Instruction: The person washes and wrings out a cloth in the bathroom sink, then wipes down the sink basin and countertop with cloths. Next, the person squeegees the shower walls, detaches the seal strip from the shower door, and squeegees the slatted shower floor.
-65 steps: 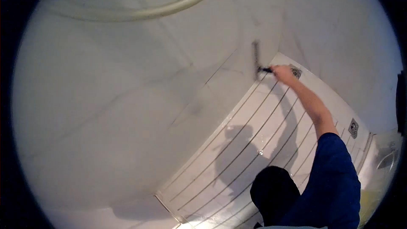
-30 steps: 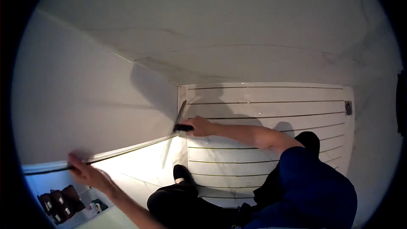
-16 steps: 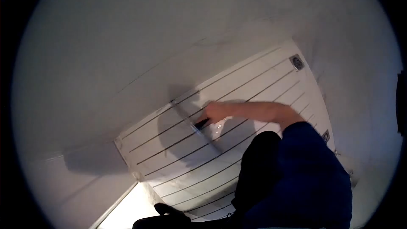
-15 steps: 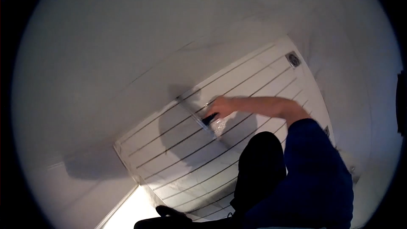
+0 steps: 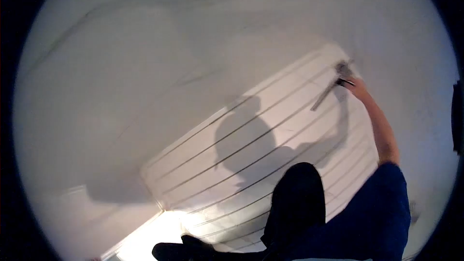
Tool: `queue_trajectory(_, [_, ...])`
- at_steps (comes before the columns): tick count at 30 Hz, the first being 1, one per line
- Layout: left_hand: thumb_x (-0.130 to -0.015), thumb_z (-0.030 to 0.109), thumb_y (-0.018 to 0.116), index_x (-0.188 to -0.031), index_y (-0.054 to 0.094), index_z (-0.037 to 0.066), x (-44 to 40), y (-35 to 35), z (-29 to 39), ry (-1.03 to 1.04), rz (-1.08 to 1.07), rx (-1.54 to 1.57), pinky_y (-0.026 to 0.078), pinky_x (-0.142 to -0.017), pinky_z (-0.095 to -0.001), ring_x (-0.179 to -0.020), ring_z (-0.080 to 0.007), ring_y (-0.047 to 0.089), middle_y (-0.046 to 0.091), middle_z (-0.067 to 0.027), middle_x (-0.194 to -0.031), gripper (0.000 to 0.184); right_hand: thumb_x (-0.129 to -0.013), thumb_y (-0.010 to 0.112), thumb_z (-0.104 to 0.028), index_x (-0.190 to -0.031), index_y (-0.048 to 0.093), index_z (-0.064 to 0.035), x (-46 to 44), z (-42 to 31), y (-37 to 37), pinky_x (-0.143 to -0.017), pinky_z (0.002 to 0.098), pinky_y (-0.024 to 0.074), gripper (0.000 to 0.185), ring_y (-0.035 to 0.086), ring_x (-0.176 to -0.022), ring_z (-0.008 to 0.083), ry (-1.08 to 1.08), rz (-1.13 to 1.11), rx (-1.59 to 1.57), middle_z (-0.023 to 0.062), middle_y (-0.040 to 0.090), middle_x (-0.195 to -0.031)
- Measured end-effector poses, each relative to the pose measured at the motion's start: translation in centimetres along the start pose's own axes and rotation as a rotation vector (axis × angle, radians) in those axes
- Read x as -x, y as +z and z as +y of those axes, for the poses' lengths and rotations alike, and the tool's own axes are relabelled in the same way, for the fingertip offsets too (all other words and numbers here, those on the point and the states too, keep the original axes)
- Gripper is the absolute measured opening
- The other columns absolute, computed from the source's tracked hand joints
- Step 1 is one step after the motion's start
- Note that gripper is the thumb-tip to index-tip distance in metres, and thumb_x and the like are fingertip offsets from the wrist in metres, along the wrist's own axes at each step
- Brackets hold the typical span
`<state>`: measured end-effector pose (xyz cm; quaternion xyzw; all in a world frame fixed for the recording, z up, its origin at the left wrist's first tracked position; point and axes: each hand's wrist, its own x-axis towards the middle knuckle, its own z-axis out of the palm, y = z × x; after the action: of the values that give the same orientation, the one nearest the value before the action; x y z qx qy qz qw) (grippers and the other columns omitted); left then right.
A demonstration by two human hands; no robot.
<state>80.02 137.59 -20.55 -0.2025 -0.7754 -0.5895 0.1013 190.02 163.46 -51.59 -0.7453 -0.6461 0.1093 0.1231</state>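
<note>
My right hand (image 5: pixel 355 88) is closed around the dark handle of a squeegee (image 5: pixel 322 99), near the upper right corner of a pale floor with dark parallel grooves (image 5: pixel 251 116). The squeegee's long thin blade slants down and left from the hand. Just above my fingers lies a square metal drain (image 5: pixel 343 67), partly blurred by motion. Whether the blade touches the floor I cannot tell. My left hand is outside the view.
Smooth grey-white walls (image 5: pixel 145 58) surround the grooved floor. My dark-clad knee (image 5: pixel 297 198) rises at the lower middle, and a dark shoe (image 5: pixel 193 249) is at the bottom. Bright light falls on a pale surface (image 5: pixel 154 234) at lower left.
My right hand has swung from the middle of the floor up and right to the drain, carrying the squeegee. My arm is now stretched out, and the shadow has shifted right.
</note>
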Motion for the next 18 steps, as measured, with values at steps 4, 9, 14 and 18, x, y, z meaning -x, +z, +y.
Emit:
queue_trajectory(4, [-0.082, 0.042, 0.062, -0.118, 0.052, 0.011, -0.6, -1.4, -0.5, -0.133, 0.073, 0.049, 0.044, -0.073, -0.0298, -0.090, -0.0199, 0.054, 0.057, -0.0067, -0.110, 0.049, -0.084, 0.058, -0.038, -0.088, 0.056, -0.0090, 5.7, -6.9, 2.8, -0.043, 0.0229, 0.0374, 0.029, 0.043, -0.050, 0.0068, 0.538, -0.195, -0.821, -0.0039, 0.047, -0.066])
queue_trajectory(9, [-0.084, 0.042, 0.061, -0.118, 0.051, 0.006, 6.2, 2.5, 4.6, -0.006, 0.226, 0.050, 0.045, -0.083, -0.0356, -0.102, -0.0213, 0.052, 0.054, -0.0081, -0.117, 0.051, -0.087, 0.058, -0.019, -0.131, 0.038, -0.0080, 8.3, -22.5, 10.6, -0.050, 0.0270, 0.0475, 0.049, 0.053, -0.058, 0.0116, 0.117, -0.620, -0.895, 0.0054, 0.055, -0.076])
queue_trajectory(14, [-0.084, 0.039, 0.062, -0.114, 0.054, 0.004, 3.3, 0.0, 1.6, 0.031, 0.183, 0.115, 0.048, -0.078, -0.0328, -0.094, -0.0200, 0.056, 0.058, -0.0086, -0.110, 0.047, -0.083, 0.054, -0.020, -0.105, 0.049, -0.0025, 6.8, -55.0, 15.1, -0.079, 0.0439, 0.0440, 0.029, 0.054, -0.091, 0.0349, -0.766, -0.763, -0.575, 0.0169, 0.054, -0.096])
queue_trajectory(18, [-0.089, 0.040, 0.054, -0.126, 0.047, 0.007, 4.5, 0.8, 3.0, 0.031, 0.188, 0.051, 0.045, -0.083, -0.0395, -0.104, -0.0278, 0.051, 0.048, -0.0100, -0.127, 0.050, -0.074, 0.056, -0.011, -0.087, 0.054, -0.0021, 9.7, -76.2, 22.1, -0.062, 0.0460, 0.0487, 0.017, 0.061, -0.081, 0.0328, -0.956, -0.367, -0.691, 0.0136, 0.061, -0.089])
